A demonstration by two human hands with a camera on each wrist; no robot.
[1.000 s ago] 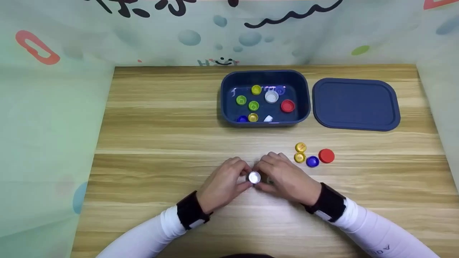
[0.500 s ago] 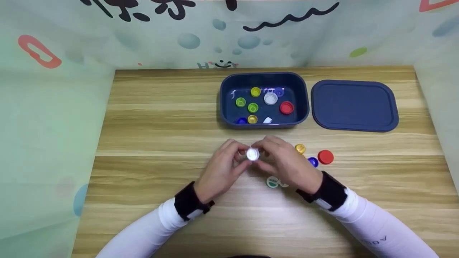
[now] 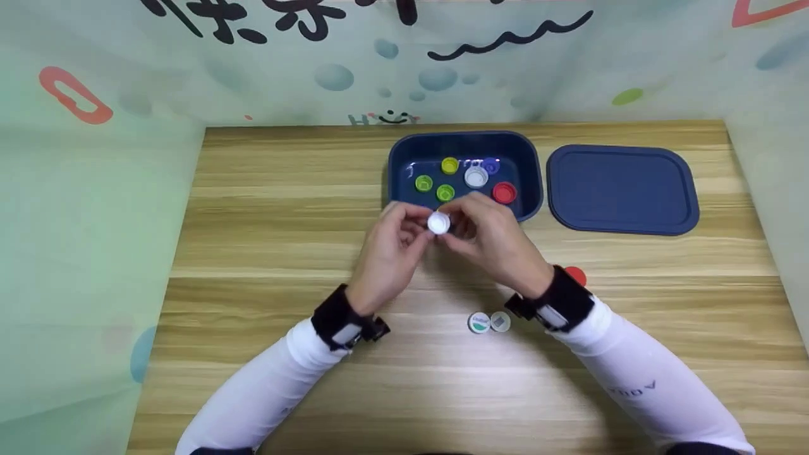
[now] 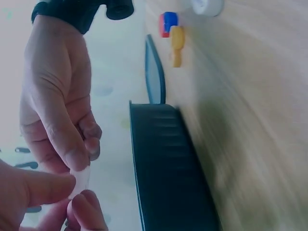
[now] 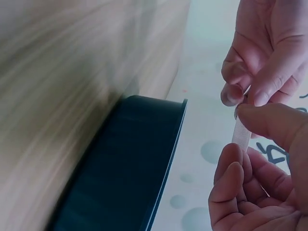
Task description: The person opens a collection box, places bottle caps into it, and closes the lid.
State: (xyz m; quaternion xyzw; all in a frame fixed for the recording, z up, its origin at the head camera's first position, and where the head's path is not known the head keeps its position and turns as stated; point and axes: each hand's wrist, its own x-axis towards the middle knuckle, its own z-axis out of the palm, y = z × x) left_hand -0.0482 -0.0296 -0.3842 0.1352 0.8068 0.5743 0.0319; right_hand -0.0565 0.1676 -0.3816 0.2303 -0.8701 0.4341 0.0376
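Note:
A small white bottle cap [image 3: 438, 223] is raised in front of the blue box's [image 3: 529, 212] near rim, its hollow side facing the head camera. My left hand [image 3: 390, 256] pinches it from the left between thumb and fingers. From the right, my right hand [image 3: 499, 246] pinches the same cap. In the right wrist view the cap's ribbed side [image 5: 241, 134] shows between the fingertips. Inside the box lie yellow [image 3: 449, 165], green [image 3: 424, 183], purple [image 3: 490, 165], white [image 3: 476, 177] and red [image 3: 504, 192] caps; the hands hide its near part.
The flat blue lid [image 3: 622, 189] lies right of the box. Two white printed caps [image 3: 480, 323] rest on the wooden table [image 3: 265, 240]. A red cap [image 3: 576, 275] is partly behind the right wrist; blue [image 4: 170, 22] and yellow caps [image 4: 177, 37] show in the left wrist view.
Both hands have lifted the white cap and carried it away from me to the box's near rim. The two white printed caps on the table are uncovered now.

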